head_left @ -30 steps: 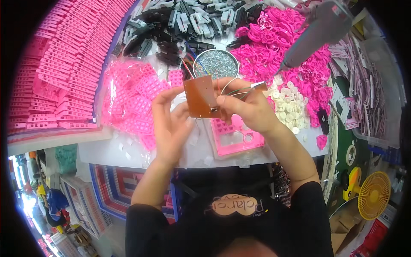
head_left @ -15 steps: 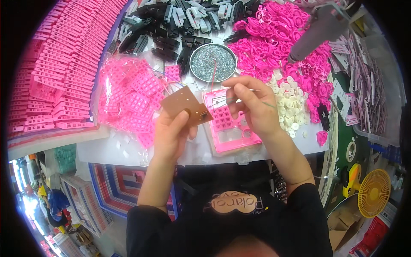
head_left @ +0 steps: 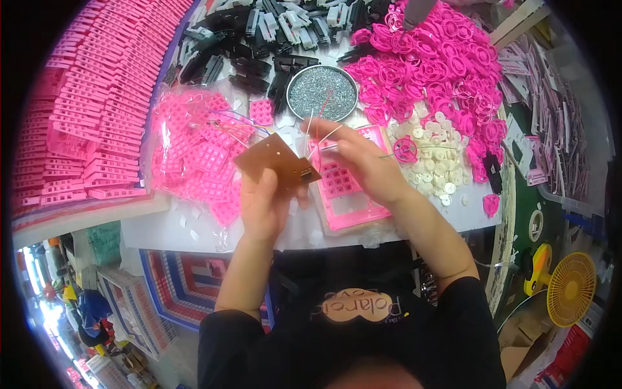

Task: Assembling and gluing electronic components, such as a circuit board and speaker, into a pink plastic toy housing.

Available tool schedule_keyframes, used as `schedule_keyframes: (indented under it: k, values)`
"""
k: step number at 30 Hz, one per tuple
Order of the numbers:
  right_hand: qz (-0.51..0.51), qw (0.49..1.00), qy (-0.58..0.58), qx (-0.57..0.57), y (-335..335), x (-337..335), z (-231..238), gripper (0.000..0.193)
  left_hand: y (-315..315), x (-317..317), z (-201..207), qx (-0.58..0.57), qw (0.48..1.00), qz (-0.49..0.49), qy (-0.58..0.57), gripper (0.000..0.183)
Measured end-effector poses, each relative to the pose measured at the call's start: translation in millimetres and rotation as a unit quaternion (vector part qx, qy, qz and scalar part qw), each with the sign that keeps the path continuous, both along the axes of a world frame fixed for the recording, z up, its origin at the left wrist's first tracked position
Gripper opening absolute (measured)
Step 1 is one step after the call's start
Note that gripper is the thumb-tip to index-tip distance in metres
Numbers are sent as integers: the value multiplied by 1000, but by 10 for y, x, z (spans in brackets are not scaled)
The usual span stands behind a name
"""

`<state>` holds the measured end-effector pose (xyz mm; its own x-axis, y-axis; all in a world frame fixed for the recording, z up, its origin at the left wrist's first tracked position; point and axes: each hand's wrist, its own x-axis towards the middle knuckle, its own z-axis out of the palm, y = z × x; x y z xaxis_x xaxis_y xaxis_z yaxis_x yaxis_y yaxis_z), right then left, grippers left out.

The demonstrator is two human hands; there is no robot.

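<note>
My left hand [head_left: 264,206] grips a brown circuit board [head_left: 272,159] by its lower edge, thumb on top. Thin coloured wires run out from the board's far side. Just to the right, my right hand [head_left: 364,162] is closed, its fingertips pinching thin wires [head_left: 332,133] close to the board. A green wire end pokes out past the back of that hand. Exactly how the fingertips grip is partly hidden. Below both hands lies a pink plastic casing [head_left: 359,219] with square key openings, partly covered by my right hand.
A round dish of small screws [head_left: 322,96] stands beyond my hands. Pink keypads in a clear bag [head_left: 194,149] lie left, near stacked pink casings [head_left: 97,110]. Black parts [head_left: 249,68], pink rings [head_left: 427,71] and white discs [head_left: 440,155] are heaped around. A grey tool [head_left: 418,11] hangs above.
My right hand has moved left toward the board, bringing wires close to its edge. The board has shifted slightly left. The hanging grey tool has swung up and left, away from the pink rings.
</note>
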<state>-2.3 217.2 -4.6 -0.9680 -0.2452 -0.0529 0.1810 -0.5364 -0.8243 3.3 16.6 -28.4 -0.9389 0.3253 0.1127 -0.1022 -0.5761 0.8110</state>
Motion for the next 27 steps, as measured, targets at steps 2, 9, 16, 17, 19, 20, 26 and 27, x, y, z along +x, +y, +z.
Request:
schedule_keyframes:
  k: [2,9,16,17,19,20,26,27]
  values:
    - [13,998,59,-36,81,-7,106,36,-6,35,7,-28,999,19,11,43]
    - [43,975,102,-192,597,334,198,36,-34,46,-87,-184,973,119,67,30]
    - [-42,982,-181,31,1694,1618,-6,33,-110,431,395,-413,887,-171,115,20]
    - [11,970,-185,160,1893,1708,22,33,-106,466,402,-430,858,-192,203,17]
    - [0,841,-97,533,2051,1784,105,54,-33,521,365,-420,837,-247,249,18]
    - [-16,743,30,669,1945,1698,294,61,16,559,346,-416,824,-273,271,18]
    - [139,820,299,468,927,984,425,60,281,609,295,-383,833,-262,303,22]
    - [134,837,308,432,831,892,276,51,269,626,282,-379,860,-244,236,26]
